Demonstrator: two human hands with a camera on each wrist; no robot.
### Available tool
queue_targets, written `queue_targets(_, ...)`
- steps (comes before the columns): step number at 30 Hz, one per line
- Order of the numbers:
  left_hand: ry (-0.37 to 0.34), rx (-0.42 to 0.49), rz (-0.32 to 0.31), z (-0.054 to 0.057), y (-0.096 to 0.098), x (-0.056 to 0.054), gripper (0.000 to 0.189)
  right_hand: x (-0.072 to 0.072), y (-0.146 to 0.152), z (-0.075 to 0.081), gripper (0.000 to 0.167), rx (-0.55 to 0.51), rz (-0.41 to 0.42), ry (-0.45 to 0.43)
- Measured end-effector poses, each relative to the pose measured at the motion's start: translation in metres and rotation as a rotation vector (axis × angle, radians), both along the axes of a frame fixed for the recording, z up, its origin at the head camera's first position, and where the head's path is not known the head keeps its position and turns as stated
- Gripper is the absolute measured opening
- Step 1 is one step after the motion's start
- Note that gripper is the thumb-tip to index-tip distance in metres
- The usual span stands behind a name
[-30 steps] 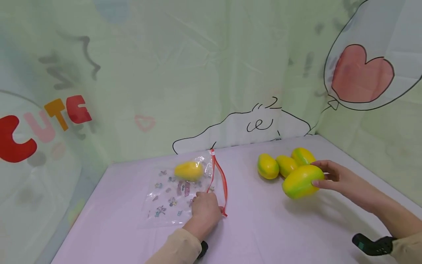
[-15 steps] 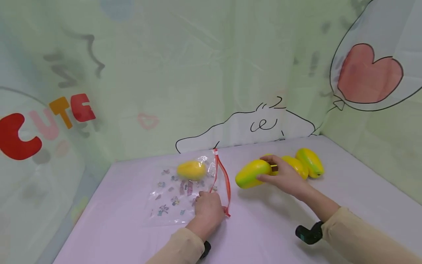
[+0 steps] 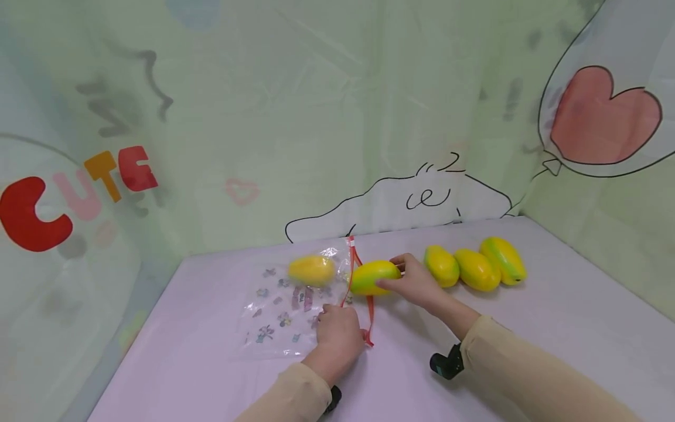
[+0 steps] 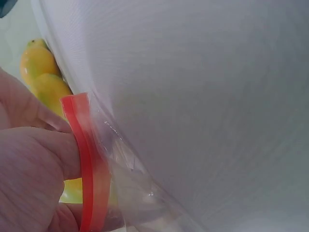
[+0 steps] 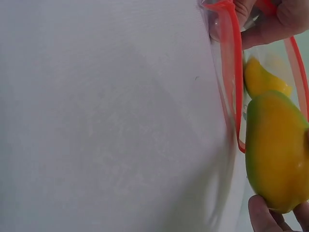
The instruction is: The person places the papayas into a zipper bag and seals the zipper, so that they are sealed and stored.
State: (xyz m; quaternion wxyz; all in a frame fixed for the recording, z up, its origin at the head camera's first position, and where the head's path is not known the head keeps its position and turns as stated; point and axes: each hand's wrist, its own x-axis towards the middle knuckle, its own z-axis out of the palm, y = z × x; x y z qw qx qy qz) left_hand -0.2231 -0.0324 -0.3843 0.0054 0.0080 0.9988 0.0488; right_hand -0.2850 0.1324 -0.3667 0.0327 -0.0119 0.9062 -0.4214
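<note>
My left hand [image 3: 340,334] grips the mouth of a clear zip bag [image 3: 279,337] with a red closure strip [image 4: 94,169] and small printed figures. The bag lies flat on the table, its mouth spread apart and facing right. One yellow papaya [image 3: 311,271] is inside it. My right hand [image 3: 416,282] holds a second yellow-green papaya [image 3: 374,278] by its right end. That papaya's front end is at the bag's mouth, between the red strips in the right wrist view, pointing toward the papaya [image 5: 263,79] inside. Part of my left fingers is hidden behind the strip.
Three more papayas, a left one [image 3: 442,266], a middle one [image 3: 477,271] and a right one [image 3: 503,261], lie in a row on the right of the lilac table [image 3: 559,328]. A printed curtain [image 3: 316,117] stands behind the table.
My right hand has carried its papaya leftward from beside the other papayas to the bag's mouth. My left hand keeps its hold on the bag. The head view has shifted slightly right.
</note>
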Motion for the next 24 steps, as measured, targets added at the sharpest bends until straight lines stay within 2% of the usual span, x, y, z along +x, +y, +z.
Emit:
queue_targets(5,0.042,0.008,0.007,-0.003,0.001,0.001,0.049,-0.005,-0.008,-0.002,0.072,0.014,-0.005,-0.01)
queue_targets(10,0.034,0.004,0.004,-0.002,0.002,0.002,0.048,-0.008,-0.013,-0.004,0.072,0.008,-0.003,-0.019)
queue_targets(17,0.065,0.012,-0.004,-0.001,0.001,0.002,0.048,-0.007,-0.021,-0.005,0.066,-0.016,-0.013,-0.032)
queue_targets(24,0.103,0.045,-0.021,-0.001,0.0,0.004,0.043,-0.007,-0.031,-0.007,0.059,-0.034,-0.01,-0.005)
